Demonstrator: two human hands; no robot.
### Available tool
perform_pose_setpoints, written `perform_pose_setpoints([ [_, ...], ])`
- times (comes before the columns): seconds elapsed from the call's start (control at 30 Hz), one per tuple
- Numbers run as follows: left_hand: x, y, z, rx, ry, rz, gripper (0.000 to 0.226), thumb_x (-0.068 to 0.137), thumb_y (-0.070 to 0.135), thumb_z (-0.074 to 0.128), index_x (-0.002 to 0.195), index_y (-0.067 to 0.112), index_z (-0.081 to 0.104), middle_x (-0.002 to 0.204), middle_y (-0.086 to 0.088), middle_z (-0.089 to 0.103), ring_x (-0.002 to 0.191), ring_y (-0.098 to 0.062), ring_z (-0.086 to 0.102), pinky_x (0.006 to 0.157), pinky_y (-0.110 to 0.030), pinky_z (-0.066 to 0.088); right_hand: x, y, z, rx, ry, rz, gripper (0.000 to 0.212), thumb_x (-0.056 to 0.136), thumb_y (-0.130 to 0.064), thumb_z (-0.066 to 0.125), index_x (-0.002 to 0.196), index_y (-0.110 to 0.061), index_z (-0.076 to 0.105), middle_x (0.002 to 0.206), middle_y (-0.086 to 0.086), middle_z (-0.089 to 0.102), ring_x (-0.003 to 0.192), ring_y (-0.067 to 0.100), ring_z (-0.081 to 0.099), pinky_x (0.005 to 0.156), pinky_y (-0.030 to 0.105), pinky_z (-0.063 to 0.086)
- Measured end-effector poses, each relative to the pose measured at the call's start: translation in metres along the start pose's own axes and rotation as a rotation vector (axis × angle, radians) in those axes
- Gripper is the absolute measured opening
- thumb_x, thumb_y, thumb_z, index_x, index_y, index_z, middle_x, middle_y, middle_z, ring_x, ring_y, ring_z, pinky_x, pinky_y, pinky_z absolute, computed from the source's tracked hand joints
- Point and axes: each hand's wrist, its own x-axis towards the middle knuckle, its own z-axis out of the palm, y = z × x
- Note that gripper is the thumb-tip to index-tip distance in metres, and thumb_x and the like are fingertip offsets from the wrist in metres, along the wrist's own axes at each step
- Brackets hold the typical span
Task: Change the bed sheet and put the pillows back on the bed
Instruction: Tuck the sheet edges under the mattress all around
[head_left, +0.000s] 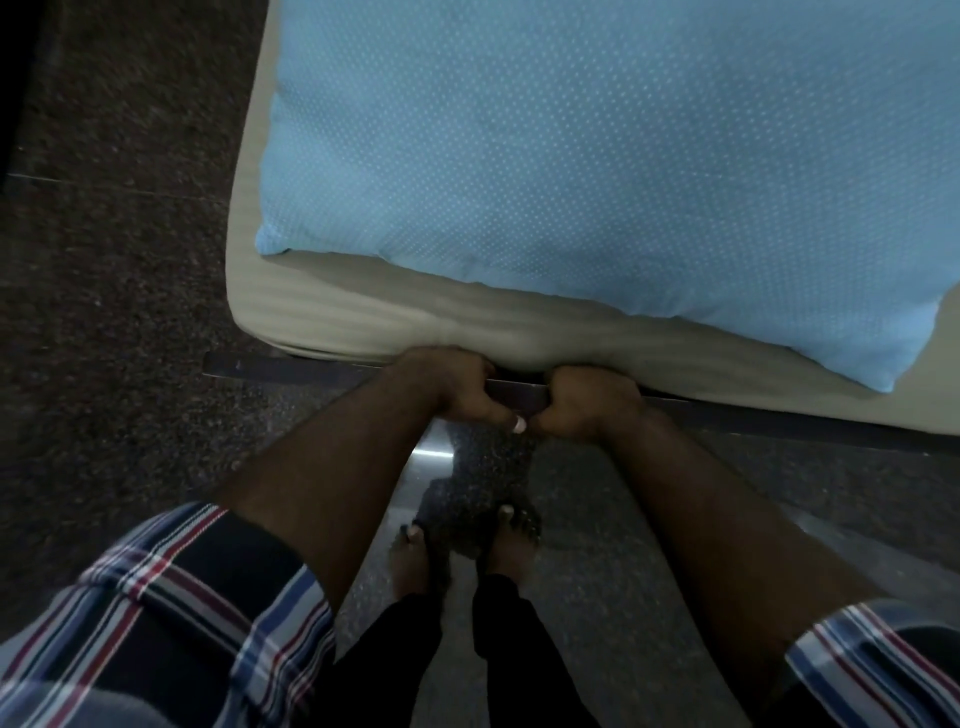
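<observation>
A light blue pillow (597, 156) with small white dots lies on the bed, near its end. The mattress wears a pale cream striped bed sheet (363, 317). My left hand (457, 387) and my right hand (587, 402) sit side by side at the lower edge of the mattress, fingers curled under it where the sheet goes down to the dark bed frame (270, 366). The fingertips are hidden under the mattress edge. The sheet bulges slightly just above both hands.
Dark speckled stone floor (104, 312) surrounds the bed on the left and in front. My bare feet (467, 545) stand on the floor close to the frame. Plaid sleeves (182, 613) fill the lower corners.
</observation>
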Motion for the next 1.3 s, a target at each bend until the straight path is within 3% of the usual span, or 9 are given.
perform_pose_setpoints([
  [0.2,-0.013,0.002,0.008,0.118,0.158,0.019,0.083,0.054,0.094,0.053,0.116,0.04,0.066,0.119,0.006,0.07,0.111,-0.019,0.064,0.096,-0.037,0.052,-0.029,0.0,0.024,-0.118,0.197,-0.003,0.056,0.086,-0.052,0.059,0.131,-0.019,0.053,0.129,0.011,0.061,0.117,0.034,0.058,0.098,0.043,0.046],
  [0.37,-0.036,-0.002,0.02,0.234,0.348,0.081,0.059,0.083,0.069,0.059,0.126,0.029,0.058,0.127,-0.004,0.066,0.118,-0.026,0.061,0.093,-0.036,0.047,-0.075,-0.034,0.048,0.044,0.455,-0.049,0.064,0.077,-0.021,0.061,0.139,-0.007,0.056,0.139,0.015,0.059,0.128,0.033,0.054,0.111,0.046,0.039],
  [0.43,-0.049,-0.012,0.025,0.258,0.379,0.158,0.054,0.088,0.052,0.06,0.133,0.024,0.051,0.133,-0.005,0.061,0.121,-0.027,0.057,0.094,-0.037,0.044,-0.076,-0.057,0.055,0.071,0.463,-0.098,0.064,0.076,-0.021,0.058,0.138,-0.009,0.057,0.142,0.011,0.057,0.133,0.028,0.052,0.113,0.044,0.035],
  [0.53,-0.086,-0.055,0.033,0.209,0.583,0.288,0.057,0.083,0.036,0.056,0.138,0.02,0.055,0.13,-0.004,0.065,0.115,-0.025,0.062,0.092,-0.034,0.046,-0.06,-0.097,0.047,0.143,0.419,-0.174,0.06,0.079,-0.018,0.06,0.139,-0.012,0.056,0.144,0.009,0.055,0.135,0.023,0.05,0.117,0.038,0.029],
  [0.6,-0.106,-0.099,0.033,0.23,0.685,0.239,0.06,0.081,0.034,0.05,0.139,0.017,0.056,0.131,-0.005,0.066,0.116,-0.025,0.062,0.096,-0.034,0.047,-0.042,-0.121,0.041,0.141,0.404,-0.232,0.059,0.078,-0.016,0.062,0.137,-0.012,0.058,0.141,0.008,0.059,0.131,0.023,0.053,0.116,0.037,0.03],
  [0.7,-0.122,-0.139,0.019,0.279,0.571,0.055,0.062,0.086,0.036,0.059,0.145,0.021,0.048,0.139,-0.002,0.06,0.126,-0.022,0.056,0.104,-0.038,0.041,-0.02,-0.151,0.037,0.052,0.336,-0.207,0.061,0.076,-0.02,0.062,0.136,-0.014,0.056,0.13,0.008,0.064,0.117,0.029,0.059,0.104,0.037,0.041],
  [0.8,-0.112,-0.131,-0.001,0.208,0.442,-0.006,0.048,0.085,0.047,0.06,0.13,0.028,0.057,0.129,0.001,0.065,0.119,-0.022,0.059,0.097,-0.036,0.046,-0.009,-0.17,0.036,-0.098,0.285,-0.111,0.047,0.081,-0.031,0.06,0.126,-0.017,0.057,0.121,0.005,0.066,0.11,0.028,0.061,0.096,0.036,0.04],
  [1.1,-0.077,-0.132,-0.032,0.16,0.069,-0.081,0.076,0.051,0.078,0.065,0.113,0.034,0.068,0.116,0.001,0.071,0.105,-0.023,0.067,0.089,-0.038,0.056,0.036,-0.198,0.016,-0.172,0.003,0.127,0.041,0.084,-0.056,0.057,0.115,-0.031,0.068,0.124,-0.007,0.068,0.12,0.018,0.06,0.112,0.049,0.019],
  [1.3,-0.063,-0.135,-0.029,0.172,0.076,-0.071,0.068,0.068,0.068,0.075,0.123,0.028,0.067,0.125,-0.002,0.069,0.112,-0.022,0.065,0.093,-0.035,0.053,0.049,-0.197,0.017,-0.086,-0.054,0.173,0.046,0.085,-0.06,0.056,0.118,-0.03,0.067,0.126,-0.005,0.066,0.123,0.019,0.057,0.114,0.056,0.009],
])
